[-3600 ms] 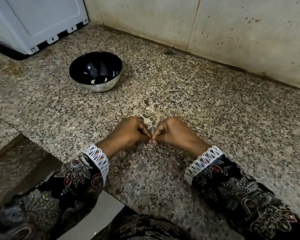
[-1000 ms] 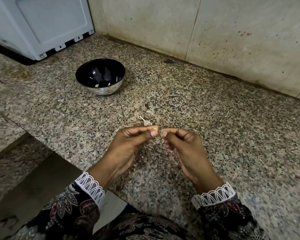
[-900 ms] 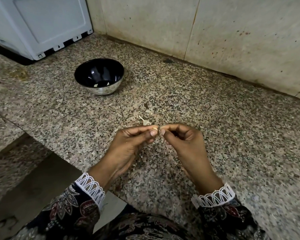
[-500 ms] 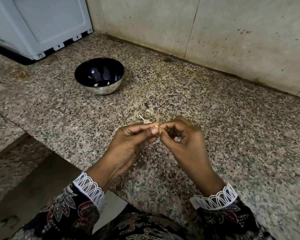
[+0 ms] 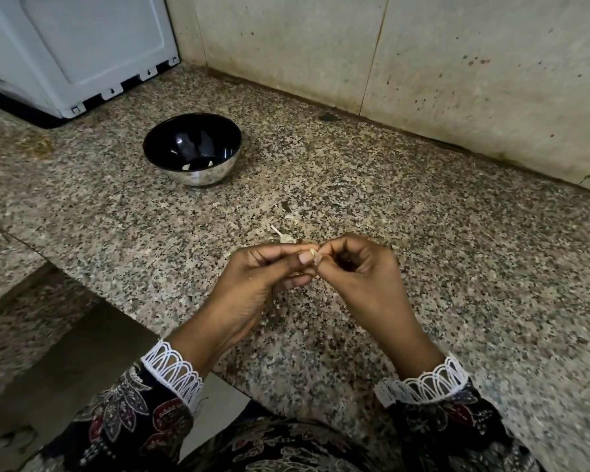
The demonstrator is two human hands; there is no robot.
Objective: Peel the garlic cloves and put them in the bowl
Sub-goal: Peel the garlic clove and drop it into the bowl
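Since approx. 1 s ago right hand [image 5: 358, 267] curled in tighter, both it & left hand [image 5: 269, 270] pinching the garlic clove [image 5: 312, 249], so peeling goes on, bowl [image 5: 218, 165] waits.

Bowl [image 5: 192, 148] on counter [image 5: 457, 267], behind and left of both hands [image 5: 315, 264].

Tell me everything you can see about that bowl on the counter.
The bowl is small and round, with a glossy black inside and a shiny, metal-looking outside. It stands upright on the speckled granite counter, near the white appliance, farther from the person than both hands. A few pale pieces, likely peeled garlic cloves, lie at its bottom. Nothing else touches it.
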